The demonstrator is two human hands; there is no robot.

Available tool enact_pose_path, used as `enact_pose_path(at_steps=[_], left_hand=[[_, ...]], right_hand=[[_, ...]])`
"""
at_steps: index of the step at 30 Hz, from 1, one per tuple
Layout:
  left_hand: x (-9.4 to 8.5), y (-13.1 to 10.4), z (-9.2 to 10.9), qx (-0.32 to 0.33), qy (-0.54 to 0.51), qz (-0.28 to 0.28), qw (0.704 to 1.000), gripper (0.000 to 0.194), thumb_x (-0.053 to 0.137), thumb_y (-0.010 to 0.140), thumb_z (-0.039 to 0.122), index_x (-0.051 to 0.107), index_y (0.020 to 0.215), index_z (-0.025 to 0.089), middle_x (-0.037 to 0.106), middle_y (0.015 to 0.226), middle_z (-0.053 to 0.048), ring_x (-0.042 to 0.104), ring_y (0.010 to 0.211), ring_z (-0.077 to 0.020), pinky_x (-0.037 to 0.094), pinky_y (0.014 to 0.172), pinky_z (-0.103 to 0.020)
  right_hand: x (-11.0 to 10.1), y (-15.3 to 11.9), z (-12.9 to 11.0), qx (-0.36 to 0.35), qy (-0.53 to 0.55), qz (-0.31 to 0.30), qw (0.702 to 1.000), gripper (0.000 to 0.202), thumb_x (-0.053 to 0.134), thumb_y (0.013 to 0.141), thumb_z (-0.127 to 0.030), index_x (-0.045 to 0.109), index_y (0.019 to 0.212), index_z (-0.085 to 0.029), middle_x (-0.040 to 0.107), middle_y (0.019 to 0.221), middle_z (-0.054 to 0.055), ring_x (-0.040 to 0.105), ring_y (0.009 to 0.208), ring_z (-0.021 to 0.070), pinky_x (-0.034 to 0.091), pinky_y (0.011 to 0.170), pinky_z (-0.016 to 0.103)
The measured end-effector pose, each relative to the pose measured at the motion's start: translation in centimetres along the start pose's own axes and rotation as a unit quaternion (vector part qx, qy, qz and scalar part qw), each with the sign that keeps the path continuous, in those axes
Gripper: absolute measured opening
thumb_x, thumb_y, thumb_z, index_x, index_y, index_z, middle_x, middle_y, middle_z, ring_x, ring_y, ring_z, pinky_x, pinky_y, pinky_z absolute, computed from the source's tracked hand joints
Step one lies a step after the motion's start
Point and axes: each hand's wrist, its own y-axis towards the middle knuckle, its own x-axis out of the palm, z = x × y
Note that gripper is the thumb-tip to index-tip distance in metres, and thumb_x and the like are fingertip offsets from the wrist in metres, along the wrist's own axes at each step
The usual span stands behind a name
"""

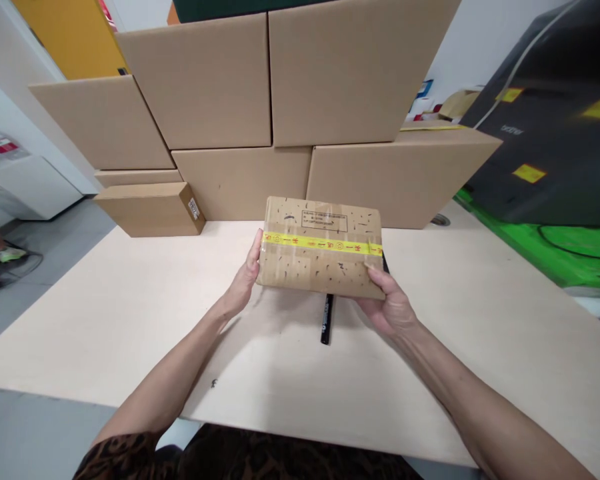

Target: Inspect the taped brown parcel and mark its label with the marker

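A small cardboard box [323, 270] is held up above the table, tilted so that its broad face shows. Yellow tape with red print runs across its middle, a printed label frame sits above the tape, and short dark marks are scattered over the face. My left hand [245, 277] presses against the box's left side. On the lower right corner, my right hand [390, 303] grips with the thumb on the face and the fingers underneath. A black marker pen [327, 323] lies on the table below, its upper part hidden by the box.
Large cardboard boxes [330, 73] are stacked along the back of the pale table [115, 320]. A narrower carton [150, 210] stands at the back left. To the right is a dark machine [545, 133] with yellow stickers, above a green surface [535, 253].
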Motion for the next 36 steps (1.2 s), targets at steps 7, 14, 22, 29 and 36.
enact_pose_path(at_steps=[7,14,22,29,36], left_hand=[[0.2,-1.1,0.2,0.224,0.220,-0.078,0.946,0.096,0.061,0.095,0.081,0.025,0.176,0.043,-0.002,0.190,0.002,-0.009,0.174,-0.0381,-0.005,0.141,-0.057],[-0.5,-0.7,1.3,0.167,0.158,-0.008,0.973,0.119,0.069,0.080,0.091,0.027,0.176,0.035,0.009,0.189,-0.007,-0.001,0.174,-0.0418,0.006,0.141,-0.056],[0.2,-0.5,0.9,0.110,0.066,0.013,0.992,0.120,0.099,0.057,0.074,0.046,0.155,0.029,0.049,0.161,-0.016,0.042,0.155,-0.0435,0.036,0.130,-0.054],[0.6,-0.1,0.1,0.102,0.040,0.055,0.992,0.108,0.097,0.062,0.073,0.047,0.146,0.028,0.055,0.150,-0.013,0.050,0.146,-0.0375,0.044,0.121,-0.048],[0.3,0.6,0.0,0.036,0.018,0.121,0.992,0.107,0.095,0.057,0.079,0.053,0.139,0.025,0.064,0.142,-0.013,0.060,0.134,-0.0337,0.052,0.112,-0.046]], right_hand=[[-1.3,0.7,-0.8,0.074,0.066,-0.010,0.995,0.039,0.076,0.080,-0.059,0.076,0.110,-0.035,0.086,0.102,0.001,0.078,0.086,0.0343,0.065,0.079,0.062],[-2.5,1.1,-0.1,0.077,0.021,-0.031,0.996,0.036,0.076,0.076,-0.058,0.076,0.102,-0.033,0.086,0.104,0.003,0.077,0.100,0.0367,0.061,0.093,0.061],[-3.3,1.6,-0.1,0.093,0.012,-0.003,0.996,0.032,0.076,0.076,-0.057,0.077,0.097,-0.033,0.086,0.097,0.003,0.079,0.097,0.0376,0.061,0.089,0.061],[-2.7,1.5,-0.4,0.038,0.015,-0.018,0.999,0.038,0.071,0.089,-0.067,0.078,0.110,-0.036,0.088,0.107,0.001,0.081,0.100,0.0343,0.066,0.082,0.054],[-1.7,1.1,0.3,-0.019,0.030,-0.033,0.999,0.047,0.093,0.073,-0.065,0.079,0.108,-0.038,0.086,0.120,-0.002,0.065,0.144,0.0370,0.054,0.120,0.060]])
